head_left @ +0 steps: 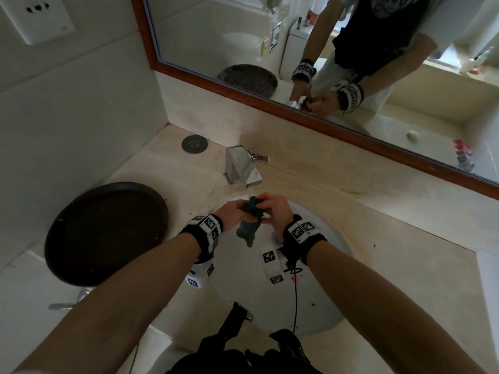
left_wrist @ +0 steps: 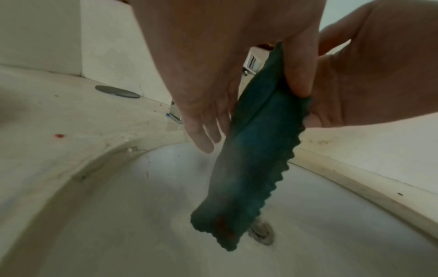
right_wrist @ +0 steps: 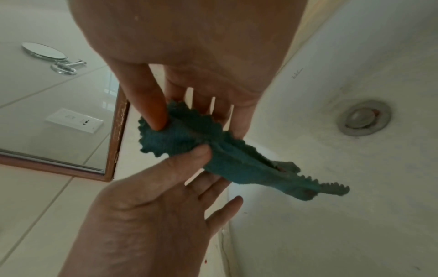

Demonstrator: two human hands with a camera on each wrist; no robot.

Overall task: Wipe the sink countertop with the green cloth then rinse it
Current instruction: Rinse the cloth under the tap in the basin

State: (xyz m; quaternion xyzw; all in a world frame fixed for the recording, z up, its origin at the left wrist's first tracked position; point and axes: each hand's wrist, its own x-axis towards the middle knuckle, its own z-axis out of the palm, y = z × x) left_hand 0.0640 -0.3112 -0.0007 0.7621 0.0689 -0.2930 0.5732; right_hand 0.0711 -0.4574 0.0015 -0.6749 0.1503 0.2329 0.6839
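The green cloth (head_left: 249,228), bunched into a long strip with scalloped edges, hangs over the white sink basin (head_left: 310,300) just in front of the faucet (head_left: 241,166). My left hand (head_left: 233,211) pinches its upper part between thumb and fingers. My right hand (head_left: 274,209) pinches the top end, its thumb (right_wrist: 152,116) pressing the fabric against the fingers. In the left wrist view the cloth (left_wrist: 251,159) dangles toward the drain (left_wrist: 261,232), with a reddish stain near its lower tip. No water runs from the faucet.
A dark round tray (head_left: 105,233) sits on the beige countertop (head_left: 364,211) left of the basin, with a small round disc (head_left: 194,143) behind it. Red specks (left_wrist: 59,135) dot the counter. A wood-framed mirror (head_left: 270,36) lines the back wall.
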